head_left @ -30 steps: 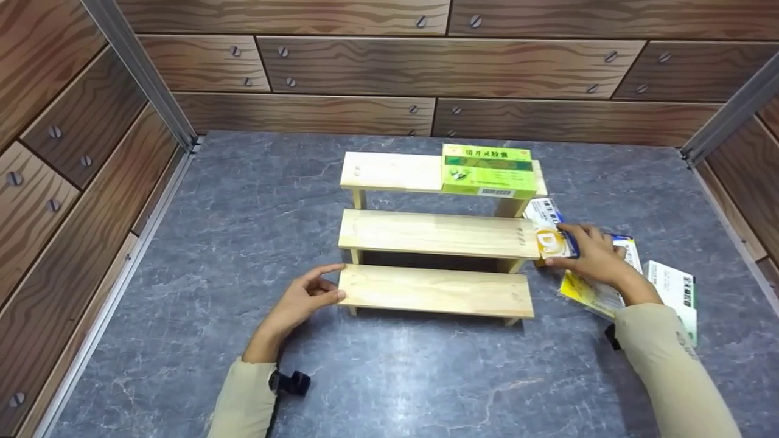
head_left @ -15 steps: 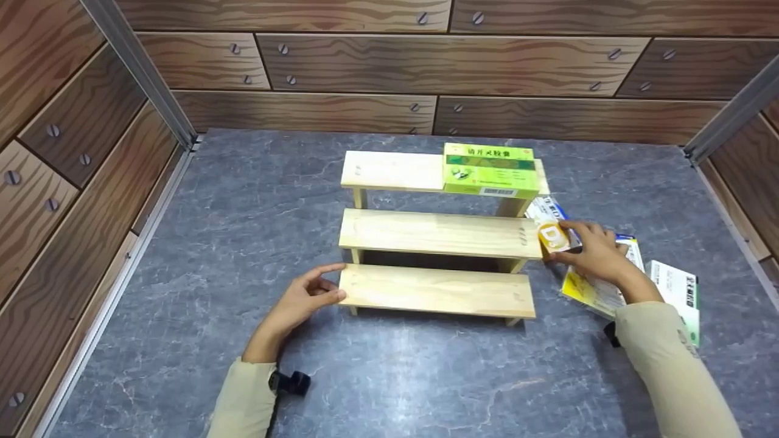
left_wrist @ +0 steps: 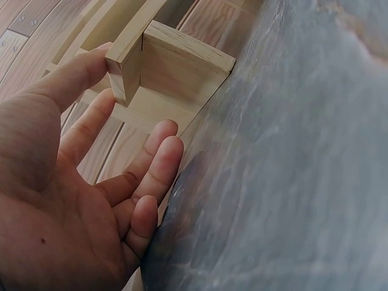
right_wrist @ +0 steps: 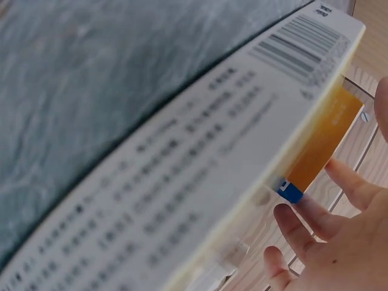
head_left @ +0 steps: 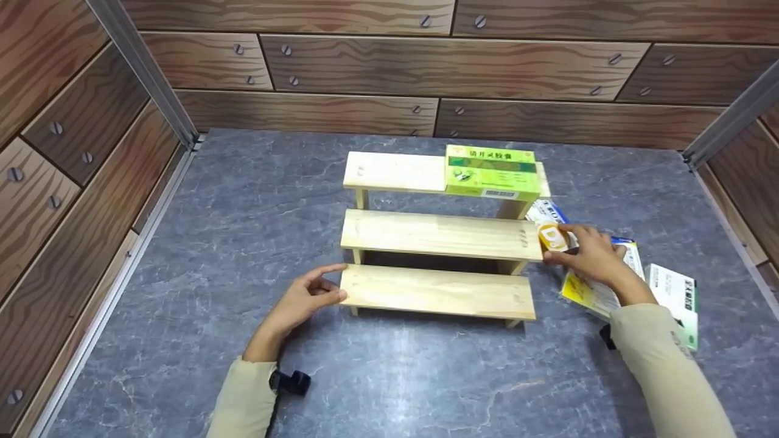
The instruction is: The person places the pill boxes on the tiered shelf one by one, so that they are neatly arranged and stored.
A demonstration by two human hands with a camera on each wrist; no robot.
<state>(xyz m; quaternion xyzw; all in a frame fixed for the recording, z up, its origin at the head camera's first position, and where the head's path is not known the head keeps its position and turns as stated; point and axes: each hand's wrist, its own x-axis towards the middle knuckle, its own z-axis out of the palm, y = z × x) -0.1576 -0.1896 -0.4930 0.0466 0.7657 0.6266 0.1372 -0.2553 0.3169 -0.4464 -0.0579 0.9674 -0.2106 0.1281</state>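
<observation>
A three-step wooden display rack [head_left: 438, 291] stands mid-table. My left hand [head_left: 304, 296] holds the left end of its lowest board between thumb and forefinger; the left wrist view shows both at the board's end [left_wrist: 124, 73], the other fingers free of it. Beside the right end of the middle step, my right hand [head_left: 596, 258] grips an orange, white and blue medicine box [head_left: 552, 237] marked with a D. Part of that box is behind my fingers. In the right wrist view its orange side [right_wrist: 324, 142] shows past my fingertips.
A green medicine box [head_left: 492, 173] lies on the top step's right side. On the table at right are a yellow-and-white box [head_left: 587, 295], a white-and-green box [head_left: 672, 298] and a blue-and-white box [head_left: 548, 211]. Wood-patterned walls [head_left: 450, 67] surround the table.
The box in my right hand has tipped, so its orange D face shows more squarely and its blue part less. My left hand stays at the lowest board.
</observation>
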